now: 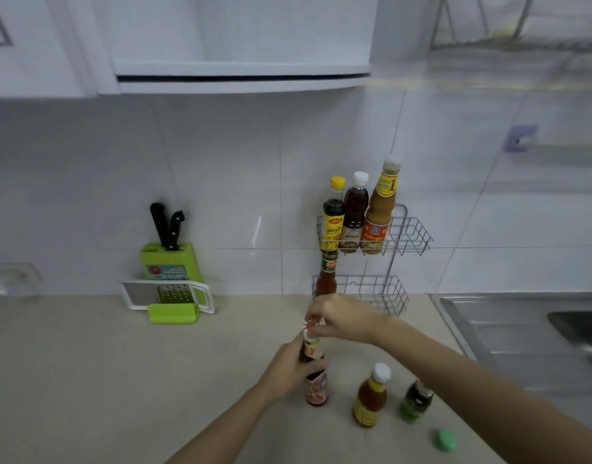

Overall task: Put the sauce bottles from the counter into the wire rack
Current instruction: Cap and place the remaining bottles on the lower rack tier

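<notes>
A two-tier wire rack hangs on the tiled wall. Its top tier holds three bottles: yellow-capped, dark brown and tan. A red sauce bottle stands in the lower tier's left end. On the counter, my left hand grips the body of a dark bottle with a red-and-white label. My right hand pinches that bottle's cap. To the right stand an orange-brown bottle with a white cap and a small green bottle with no cap. A green cap lies nearby.
A green knife block with two black-handled knives stands against the wall at left, with a white and green grater leaning in front of it. A steel sink lies at right. A cupboard overhangs the counter.
</notes>
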### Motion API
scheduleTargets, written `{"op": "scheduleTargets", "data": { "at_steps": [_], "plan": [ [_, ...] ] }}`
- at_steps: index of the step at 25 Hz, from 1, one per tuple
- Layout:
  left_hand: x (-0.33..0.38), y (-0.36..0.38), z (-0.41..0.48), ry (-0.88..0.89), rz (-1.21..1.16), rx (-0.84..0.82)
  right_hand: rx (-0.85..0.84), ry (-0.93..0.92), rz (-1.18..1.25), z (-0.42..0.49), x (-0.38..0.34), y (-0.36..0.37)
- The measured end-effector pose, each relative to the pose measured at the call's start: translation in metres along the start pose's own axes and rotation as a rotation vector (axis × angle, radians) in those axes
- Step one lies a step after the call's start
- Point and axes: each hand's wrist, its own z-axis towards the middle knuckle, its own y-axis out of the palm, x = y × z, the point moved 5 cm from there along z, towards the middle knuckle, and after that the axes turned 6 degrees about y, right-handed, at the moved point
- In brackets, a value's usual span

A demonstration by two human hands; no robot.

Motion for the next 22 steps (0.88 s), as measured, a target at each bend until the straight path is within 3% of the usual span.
{"op": "scheduleTargets", "data": {
  "at_steps": [11, 18, 22],
  "plan": [
    [0.136, -0.079, 0.035, 0.188, 0.001, -0.204, -0.048, -0.034, 0.154, 0.012, 0.005, -0.156],
    [0.163, -0.083, 0.027, 0.264, 0.108, -0.244, -0.067, -0.128, -0.258, -0.009, -0.011, -0.156],
    [0.172, -0.077, 0.026, 0.274, 0.190, -0.048, 0.248, -0.103, -0.522, -0.016, -0.016, -0.152]
  ]
}}
